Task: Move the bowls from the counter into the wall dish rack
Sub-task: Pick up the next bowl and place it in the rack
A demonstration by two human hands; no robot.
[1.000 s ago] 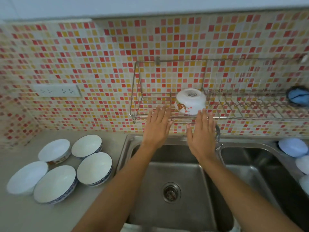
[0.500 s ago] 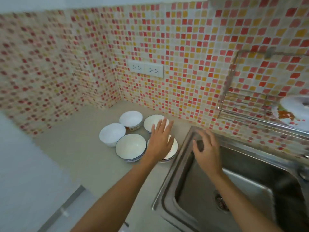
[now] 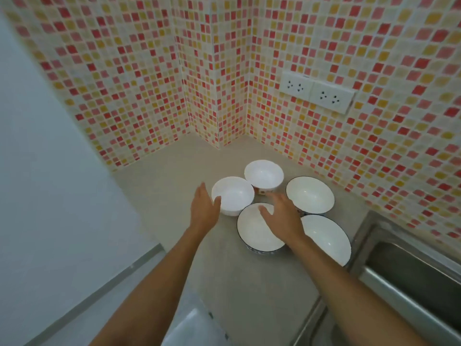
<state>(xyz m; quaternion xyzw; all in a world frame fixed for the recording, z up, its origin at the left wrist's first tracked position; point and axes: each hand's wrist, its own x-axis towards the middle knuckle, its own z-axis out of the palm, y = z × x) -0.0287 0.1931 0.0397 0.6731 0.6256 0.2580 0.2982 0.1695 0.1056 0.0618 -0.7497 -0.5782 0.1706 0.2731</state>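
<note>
**Bowl pickup: grip notes**

Five bowls clustered on counter [image 3: 159, 196]. Our left hand [image 3: 203, 212] and right hand [image 3: 283, 217] are both spread and empty, flanking the plain white bowl [image 3: 233, 196]. We judge it rigid, glazed, slick and breakable, so we cup the outer wall under the rim.

Five white bowls stand upright and empty in a tight cluster on the worktop [image 3: 159, 196], near the tiled corner. The plain bowl [image 3: 233, 196] lies at the left. The back bowl [image 3: 264, 174], deeper, shows a red-and-brown mark low on its outer wall. The right bowl [image 3: 310, 194] has a thin dark rim. The middle bowl [image 3: 254, 233], wider, has a dark rim and a blue-patterned outside. The near-right bowl [image 3: 329, 239], wide and shallow, sits closest to the sink. Neighbouring rims touch or nearly touch. The dish rack is out of view.
</note>
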